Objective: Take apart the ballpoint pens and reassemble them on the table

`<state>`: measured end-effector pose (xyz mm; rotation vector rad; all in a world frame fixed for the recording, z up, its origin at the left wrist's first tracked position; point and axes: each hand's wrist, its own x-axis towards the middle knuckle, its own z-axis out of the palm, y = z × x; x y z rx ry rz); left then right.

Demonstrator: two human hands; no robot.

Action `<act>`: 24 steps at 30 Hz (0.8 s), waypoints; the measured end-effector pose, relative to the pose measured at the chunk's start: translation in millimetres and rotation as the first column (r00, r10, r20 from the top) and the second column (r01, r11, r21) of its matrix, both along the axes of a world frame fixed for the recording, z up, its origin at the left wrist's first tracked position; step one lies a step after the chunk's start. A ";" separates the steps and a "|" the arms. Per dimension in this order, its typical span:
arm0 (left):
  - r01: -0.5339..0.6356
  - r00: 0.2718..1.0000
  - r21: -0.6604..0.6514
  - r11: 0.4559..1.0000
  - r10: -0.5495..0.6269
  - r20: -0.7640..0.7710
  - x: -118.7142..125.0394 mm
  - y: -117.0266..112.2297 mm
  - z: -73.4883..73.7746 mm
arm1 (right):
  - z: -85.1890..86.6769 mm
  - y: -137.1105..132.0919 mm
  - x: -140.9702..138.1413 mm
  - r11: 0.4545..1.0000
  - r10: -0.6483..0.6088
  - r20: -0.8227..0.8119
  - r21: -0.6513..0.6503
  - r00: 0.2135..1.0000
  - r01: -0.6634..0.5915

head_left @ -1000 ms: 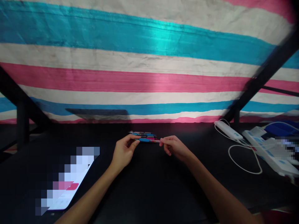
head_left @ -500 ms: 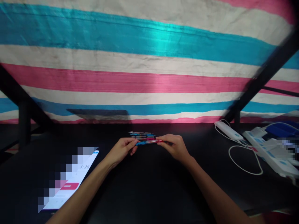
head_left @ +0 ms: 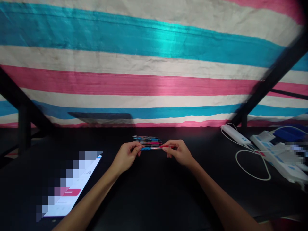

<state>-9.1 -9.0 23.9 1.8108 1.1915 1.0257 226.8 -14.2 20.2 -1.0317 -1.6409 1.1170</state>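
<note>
Between my two hands a pen [head_left: 154, 148] lies level, blue toward its left end and red toward its right, with a clear middle. My left hand [head_left: 128, 155] pinches the left end between thumb and fingers. The right end is gripped by my right hand [head_left: 178, 152], its fingertips closed around the red part. Just behind, several more pens [head_left: 148, 139] lie side by side on the black table [head_left: 149, 192], pointing left to right. The held pen is close to the front of that row; whether it touches the table I cannot tell.
On the left lies a lit tablet or phone screen [head_left: 72, 192], partly blurred out, beside my left forearm. To the right are a white power bank [head_left: 235, 134], a looped white cable [head_left: 252, 178] and a white power strip [head_left: 279, 160]. A striped sheet [head_left: 154, 86] hangs behind the table.
The held pen has turned from slightly slanted to nearly level. My right hand has shifted a little down, its fingers now more curled around the red end. The other pens have stayed put.
</note>
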 end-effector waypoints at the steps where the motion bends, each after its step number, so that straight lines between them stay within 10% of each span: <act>1: 0.006 1.000 -0.001 1.000 -0.006 -0.005 0.1 0.3 -0.6 | 0.2 0.2 -1.0 0.999 0.002 -0.050 -0.048 0.999 -0.005; 18: 0.026 0.999 0.145 0.989 -0.020 -0.038 24.0 -18.6 -10.4 | 2.8 2.0 -9.4 0.965 -0.262 -0.394 -0.138 0.881 0.225; 24: 0.157 0.984 0.138 0.978 -0.142 -0.109 30.6 -22.2 -11.2 | 1.4 4.3 -12.8 0.956 -0.218 -0.557 -0.286 0.801 0.061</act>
